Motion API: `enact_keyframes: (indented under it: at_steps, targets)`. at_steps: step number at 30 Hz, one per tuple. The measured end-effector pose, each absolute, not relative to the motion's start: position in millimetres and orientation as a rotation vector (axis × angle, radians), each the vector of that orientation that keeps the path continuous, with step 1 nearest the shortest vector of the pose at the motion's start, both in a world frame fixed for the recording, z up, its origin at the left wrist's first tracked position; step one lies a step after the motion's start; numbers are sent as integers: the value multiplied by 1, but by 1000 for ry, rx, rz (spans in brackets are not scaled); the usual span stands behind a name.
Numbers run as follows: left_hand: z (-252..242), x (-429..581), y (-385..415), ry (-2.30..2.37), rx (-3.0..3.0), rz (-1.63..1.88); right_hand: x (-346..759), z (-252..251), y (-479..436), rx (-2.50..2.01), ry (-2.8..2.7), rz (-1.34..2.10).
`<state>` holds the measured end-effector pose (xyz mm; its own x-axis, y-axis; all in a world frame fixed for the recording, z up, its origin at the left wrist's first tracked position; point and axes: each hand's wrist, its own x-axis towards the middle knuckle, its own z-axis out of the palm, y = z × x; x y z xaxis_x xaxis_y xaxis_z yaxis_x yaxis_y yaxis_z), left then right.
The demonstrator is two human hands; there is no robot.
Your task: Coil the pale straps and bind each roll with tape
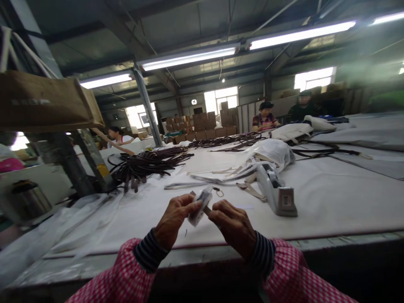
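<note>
- Clear plastic packet (199,207), small and crumpled, is pinched between both hands above the near part of the white padded table (318,206); its contents cannot be made out.
- Left hand (173,218) and right hand (232,223) are closed narrowly on it, their fingers meeting, seemingly for fine control.
- Metal clasp (219,192) lies just beyond the right hand, beside beige webbing straps (249,188), apparently kept within reach.
- Grey tape dispenser (276,191) sits unheld to the right, probably heavy enough to stay put.
- Dark leather straps (142,166) lie heaped far left, seemingly clear of the working spot.
</note>
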<state>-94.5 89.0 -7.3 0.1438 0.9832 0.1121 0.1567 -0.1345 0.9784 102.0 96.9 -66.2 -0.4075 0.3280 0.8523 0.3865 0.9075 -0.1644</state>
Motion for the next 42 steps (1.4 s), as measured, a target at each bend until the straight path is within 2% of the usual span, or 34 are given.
enact_keyframes:
  at_steps: [6,12,16,20,28,35,39,42]
  targets:
    - [-61,-89,102,1713,2133,1078,91,-95,121,-594,-2249,-313]
    - [-83,-87,103,1721,2241,985,87,-106,126,-629,-2353,-225]
    - [-79,-88,103,1713,2250,962,90,-105,126,-641,-2345,-80]
    - [-82,-92,101,1640,2256,967,91,-95,130,-843,-2421,152]
    - [-92,-100,109,1579,2116,1193,77,-61,158,-1019,-2345,434]
    - [-89,-100,114,1463,2147,1311,71,-63,188,-954,-2392,780]
    - [-88,-101,111,1461,2138,1337,69,-69,196,-921,-2382,829]
    - [-88,-101,102,1627,2160,1250,69,-73,194,-919,-2338,821]
